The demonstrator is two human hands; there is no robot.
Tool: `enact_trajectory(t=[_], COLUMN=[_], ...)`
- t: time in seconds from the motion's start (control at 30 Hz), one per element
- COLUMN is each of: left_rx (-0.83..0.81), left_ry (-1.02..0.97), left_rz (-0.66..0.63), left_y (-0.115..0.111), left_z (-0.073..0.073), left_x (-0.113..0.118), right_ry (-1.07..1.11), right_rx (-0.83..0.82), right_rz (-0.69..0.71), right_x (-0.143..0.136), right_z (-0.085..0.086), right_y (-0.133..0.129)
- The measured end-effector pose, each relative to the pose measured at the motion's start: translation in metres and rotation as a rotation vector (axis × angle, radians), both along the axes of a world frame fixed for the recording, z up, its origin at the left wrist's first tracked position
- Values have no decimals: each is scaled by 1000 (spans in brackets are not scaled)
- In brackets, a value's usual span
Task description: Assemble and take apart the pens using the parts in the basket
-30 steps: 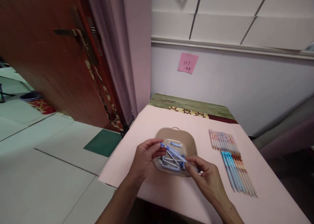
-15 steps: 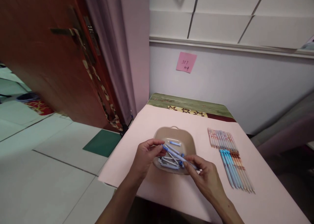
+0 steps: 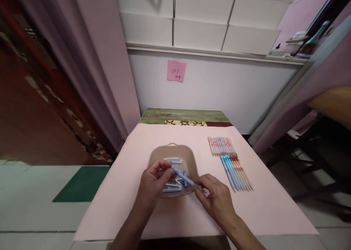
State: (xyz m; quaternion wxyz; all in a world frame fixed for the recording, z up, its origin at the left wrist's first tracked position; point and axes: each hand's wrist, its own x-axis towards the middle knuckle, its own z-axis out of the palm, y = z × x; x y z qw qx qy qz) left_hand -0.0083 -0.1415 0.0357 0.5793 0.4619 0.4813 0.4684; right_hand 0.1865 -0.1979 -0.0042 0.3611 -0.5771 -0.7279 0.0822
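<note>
A blue pen (image 3: 185, 177) slants between my two hands above a beige plastic basin (image 3: 189, 156). My left hand (image 3: 157, 177) pinches its darker blue end at the upper left. Near the lower right end, my right hand (image 3: 215, 195) closes finger and thumb round the barrel. Inside the basin lie several loose pen parts, among them a light blue barrel (image 3: 172, 189) and a short blue piece (image 3: 176, 162). My left hand covers some of these. Right of the basin, several blue pens (image 3: 230, 173) lie side by side with brown-topped pens (image 3: 241, 173).
Behind those rows lies another row of reddish, pale pens (image 3: 221, 146). A pink cloth (image 3: 109, 213) covers most of the table, and a green patterned strip (image 3: 181, 114) shows at its far edge. A pink note (image 3: 176, 71) is stuck to the wall. Dark furniture (image 3: 326, 158) stands at the right.
My view has swung to the right, so the table appears further left. Both hands still hold the blue pen over the basin, in nearly the same pose.
</note>
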Motion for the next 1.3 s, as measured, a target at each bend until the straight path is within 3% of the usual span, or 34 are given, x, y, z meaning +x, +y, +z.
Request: enact_trajectory(t=[0.1,0.2,0.33,0.43,0.63,1.0,1.2,1.3], left_rx=[34,36,5,3,-1,75,90,192], left_ry=[-35,12,117,162,195,425,490,577], left_rz=[-14,5,51,69,68,329,170,101], left_y=[-2,-5,-13,-20,-27,-17,-19,-23], left_z=[2,1,-9,-16,-29,-56,-66,-70], left_x=[11,8,-10,-23,-41,-73,-62,-62], right_ry=[51,85,-2,-107,-259,-367,-295,-44], right_rx=[34,-3,-146,-315,-546,-516,-441,-361], right_rz=[-69,-264,-507,-588,-666,-686,-674,-506], right_x=[18,43,80,97,98,95,95,78], right_z=[-10,-25,-45,-49,-40,-53,-48,-40], right_y=[-9,-15,-14,-8,9,19,17,16])
